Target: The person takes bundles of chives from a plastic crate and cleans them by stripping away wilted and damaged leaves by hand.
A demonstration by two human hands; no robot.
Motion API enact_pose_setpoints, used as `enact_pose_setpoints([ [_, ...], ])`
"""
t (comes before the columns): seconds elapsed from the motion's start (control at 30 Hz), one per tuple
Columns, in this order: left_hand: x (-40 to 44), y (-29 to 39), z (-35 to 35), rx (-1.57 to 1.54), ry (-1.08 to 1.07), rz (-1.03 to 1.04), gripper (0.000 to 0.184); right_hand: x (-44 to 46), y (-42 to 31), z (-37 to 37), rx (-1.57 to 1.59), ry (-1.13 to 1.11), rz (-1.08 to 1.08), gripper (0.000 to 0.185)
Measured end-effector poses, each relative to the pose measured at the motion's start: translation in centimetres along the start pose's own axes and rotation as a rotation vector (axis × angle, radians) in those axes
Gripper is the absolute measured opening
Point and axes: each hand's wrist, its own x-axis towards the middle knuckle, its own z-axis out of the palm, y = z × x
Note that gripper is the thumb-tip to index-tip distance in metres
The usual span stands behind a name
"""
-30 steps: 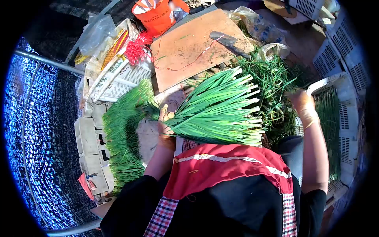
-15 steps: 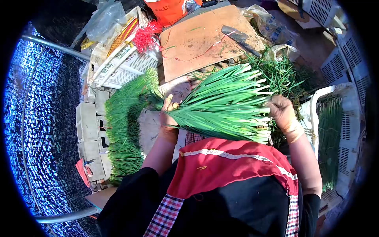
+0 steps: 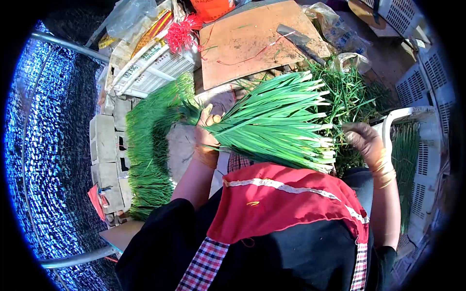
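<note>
We're holding leafy bunch [image 3: 276, 123] in L hand [image 3: 207, 128] mid-frame, R hand [image 3: 365, 140] ctr-right, grip unclear, next move prob. needing steady hold.

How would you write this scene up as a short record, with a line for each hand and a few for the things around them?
Left hand: grips a bunch of long green stalks where it narrows
Right hand: near the bunch's pale ends, apart from it; whether it holds anything is unclear
Beside left arm: row of green stalks
Beside right arm: white crate holding more green stalks
Ahead: brown board with a blade lying on it
Clothing: red apron
</note>
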Motion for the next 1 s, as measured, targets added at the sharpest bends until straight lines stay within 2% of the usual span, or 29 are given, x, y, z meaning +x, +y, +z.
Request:
enact_pose_setpoints([
  [0.07,-0.2,0.3,0.7,0.030,0.003,0.019,0.028,0.1,-0.9,3.2,-0.126,-0.136,-0.329,0.020],
  [0.1,-0.3,0.6,1.1,0.134,-0.019,0.066,0.028,0.3,-1.2,4.3,-0.136,-0.165,-0.212,0.019],
  [0.13,-0.5,1.0,1.5,0.103,-0.043,0.062,0.028,0.8,-1.3,4.9,-0.147,-0.193,-0.095,0.019],
  [0.17,-0.8,1.5,2.0,0.073,-0.067,0.057,0.028,1.6,-0.4,5.0,-0.290,-0.243,-0.213,0.020],
  [0.2,-0.7,1.5,2.0,0.071,-0.064,0.064,0.028,1.9,-1.5,5.0,-0.577,-0.293,-0.414,0.020],
  [0.27,-0.6,1.3,1.3,-0.106,-0.016,0.020,0.027,2.3,-2.5,5.3,-0.443,-0.329,-0.169,0.016],
  [0.3,-0.5,1.3,1.0,-0.139,-0.052,0.022,0.027,2.5,-2.5,5.2,-0.477,-0.024,-0.306,0.011],
  [0.33,-0.5,1.1,0.9,-0.143,-0.047,0.019,0.027,2.3,-3.5,4.7,-0.260,0.187,-0.228,0.011],
  [0.4,-0.8,1.1,0.9,-0.032,0.013,-0.001,0.027,1.0,-4.7,3.9,-0.055,0.233,-0.273,0.010],
  [0.43,-0.8,1.4,1.0,-0.003,-0.031,0.019,0.026,-0.6,-5.0,4.3,0.267,0.018,-0.162,0.018],
  [0.47,-0.9,1.8,1.3,-0.004,-0.033,0.016,0.026,-1.2,-5.5,3.3,-0.244,-0.258,-0.084,0.027],
  [0.53,-1.2,2.2,2.3,0.159,-0.133,0.048,0.025,-2.0,-4.5,4.1,-0.659,-0.320,-0.379,0.033],
  [0.57,-1.2,1.8,2.0,0.007,-0.126,0.025,0.026,-1.8,-3.9,4.9,-0.732,-0.269,-0.276,0.032],
  [0.6,-1.1,1.9,2.2,0.006,-0.126,0.024,0.026,-1.3,-2.9,5.4,-0.604,-0.197,-0.336,0.029],
  [0.67,-1.1,2.4,2.5,-0.236,0.020,-0.085,0.028,-1.0,-3.2,5.0,-0.589,-0.282,-0.213,0.023],
  [0.7,-1.5,2.2,2.5,-0.175,-0.010,-0.019,0.026,-0.9,-2.8,5.0,-0.439,-0.228,-0.114,0.020],
  [0.77,-1.3,2.3,2.0,-0.236,-0.034,-0.040,0.026,-0.7,-2.9,4.7,-0.237,-0.094,0.007,0.013],
  [0.8,-1.4,2.5,2.3,-0.301,-0.057,-0.066,0.026,-0.8,-3.6,4.1,-0.157,-0.156,0.097,0.019],
  [0.83,-2.3,3.3,3.9,-0.247,0.064,-0.113,0.024,-0.9,-3.8,3.9,-0.377,-0.194,0.012,0.023],
  [0.87,-2.1,2.9,3.2,-0.249,0.066,-0.114,0.024,-1.2,-3.7,3.9,-0.593,-0.230,-0.073,0.027],
  [0.9,-1.8,2.7,2.6,-0.285,-0.002,-0.117,0.023,-1.2,-2.2,4.6,-0.415,-0.186,-0.003,0.030],
  [0.93,-1.6,2.4,2.2,-0.322,-0.073,-0.121,0.022,-1.0,-1.6,4.4,-0.574,-0.212,-0.064,0.026],
  [0.97,-1.6,1.8,2.1,-0.167,-0.074,0.003,0.019,-0.9,-1.5,4.5,-0.542,-0.212,-0.042,0.023],
  [1.0,-1.6,1.9,2.2,-0.167,-0.075,0.003,0.019,-0.8,-1.3,4.6,-0.509,-0.214,-0.020,0.021],
])
